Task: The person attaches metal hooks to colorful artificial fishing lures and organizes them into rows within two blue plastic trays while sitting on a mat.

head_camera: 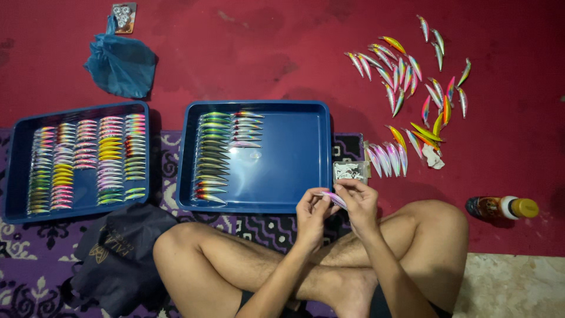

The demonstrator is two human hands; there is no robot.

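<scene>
Both hands pinch 1 lure [334, 199] above the crossed legs: left hand [312, 213] grips its near-left end, right hand [359, 203] its far-right part. The lure's long axis runs left to right, slightly tilted; body slim, glossy, pink-white. Just beyond the hands lies a small box [351, 171] and the middle tray [294, 159], hard blue plastic, holding 2 columns of lures at its left side. A second tray [17, 171] at left is nearly full. Loose lures [406, 76] lie scattered on the red floor [265, 53] at far right; a bottle [501, 208] lies at right
</scene>
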